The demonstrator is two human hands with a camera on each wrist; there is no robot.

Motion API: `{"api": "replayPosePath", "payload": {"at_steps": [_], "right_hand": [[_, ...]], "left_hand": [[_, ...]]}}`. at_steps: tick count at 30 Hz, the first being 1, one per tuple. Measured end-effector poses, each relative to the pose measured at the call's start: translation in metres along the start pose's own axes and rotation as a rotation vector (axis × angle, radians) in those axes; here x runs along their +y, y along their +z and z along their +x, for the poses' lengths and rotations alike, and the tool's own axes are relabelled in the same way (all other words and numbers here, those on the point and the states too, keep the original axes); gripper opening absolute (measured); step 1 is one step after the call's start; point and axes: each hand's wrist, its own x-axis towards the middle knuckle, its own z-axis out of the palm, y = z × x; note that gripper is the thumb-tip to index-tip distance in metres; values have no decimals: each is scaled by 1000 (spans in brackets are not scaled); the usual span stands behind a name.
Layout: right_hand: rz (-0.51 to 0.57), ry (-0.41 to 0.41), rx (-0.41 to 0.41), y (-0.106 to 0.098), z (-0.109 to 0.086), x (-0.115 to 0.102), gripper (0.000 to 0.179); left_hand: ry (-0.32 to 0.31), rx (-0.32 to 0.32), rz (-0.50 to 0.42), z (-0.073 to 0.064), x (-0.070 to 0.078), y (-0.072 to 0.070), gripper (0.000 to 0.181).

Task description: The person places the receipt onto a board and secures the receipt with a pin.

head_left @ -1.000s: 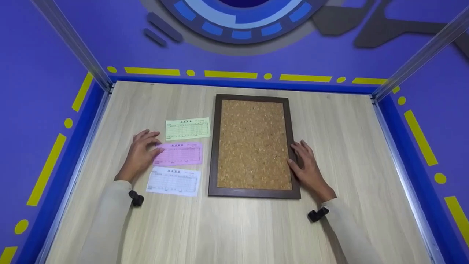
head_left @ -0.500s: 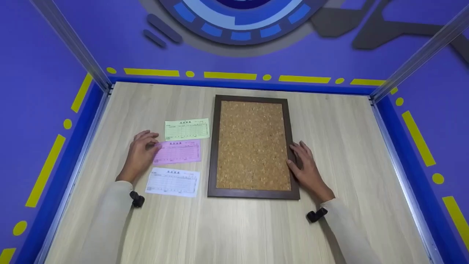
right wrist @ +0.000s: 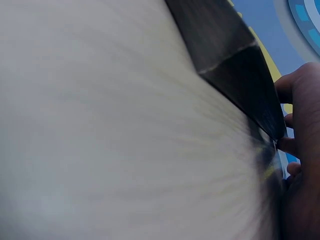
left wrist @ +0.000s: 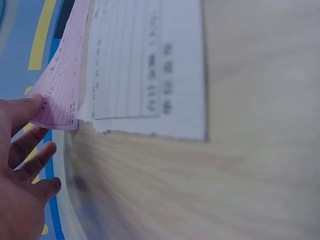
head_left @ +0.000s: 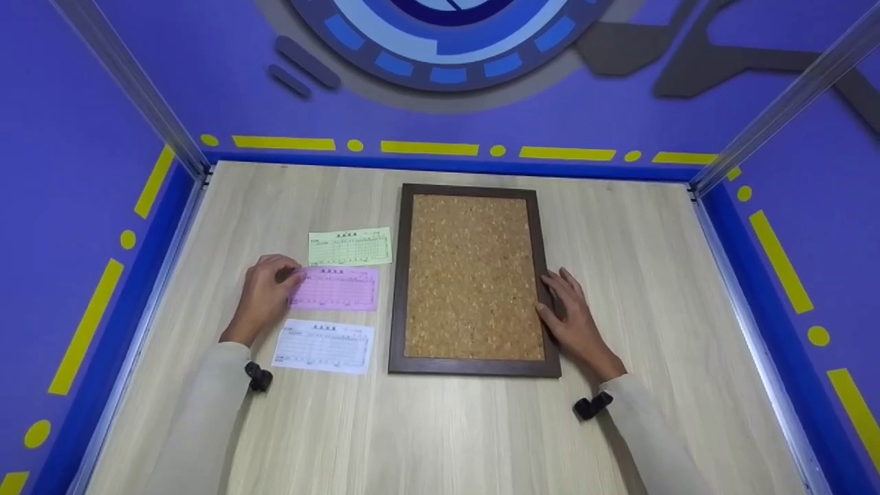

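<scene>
My left hand (head_left: 265,295) pinches the left end of a pink printed paper slip (head_left: 338,289) between thumb and fingers. In the left wrist view the pink slip (left wrist: 62,90) bends upward to the thumb, and the other fingers spread loosely below. Just above it lies a green slip (head_left: 350,246), and below it a white slip (head_left: 324,347). To their right is a cork board (head_left: 474,275) in a dark brown frame (head_left: 474,367). My right hand (head_left: 576,326) rests against the frame's right side, thumb and fingertips at its edge with the fingers relaxed.
The light wood table (head_left: 440,440) ends at a blue patterned wall (head_left: 481,117) at the back. Metal posts and blue side panels (head_left: 75,206) bound it left and right. A small black camera sits on each wrist (head_left: 258,377).
The left thumb and fingers have closed together on the pink slip's left end, and the slip has shifted slightly. The right hand keeps its place at the board while the head view tilts a little.
</scene>
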Motion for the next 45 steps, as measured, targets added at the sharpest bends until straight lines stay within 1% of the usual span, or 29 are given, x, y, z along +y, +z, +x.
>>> {"api": "replayPosePath", "payload": {"at_steps": [5, 9, 14, 20, 26, 33, 41, 45], "right_hand": [[4, 0, 1, 0, 0, 0, 58], [1, -3, 1, 1, 0, 1, 57], [-9, 10, -4, 1, 0, 1, 57], [-1, 3, 1, 1, 0, 1, 57], [6, 3, 1, 0, 0, 0, 57], [8, 11, -4, 0, 0, 0, 57], [2, 1, -1, 0, -1, -1, 58], [-6, 14, -10, 0, -1, -2, 57]], "left_hand": [[-26, -16, 11, -1, 5, -1, 11], [-9, -9, 11, 0, 9, -1, 10], [23, 6, -11, 1, 12, -2, 8], [36, -8, -31, 0, 13, -3, 9], [35, -22, -44, 0, 15, -4, 8], [18, -32, -55, -2, 19, -4, 9], [36, -31, -51, -2, 24, -6, 9], [41, -30, -46, -2, 27, -6, 9]]}}
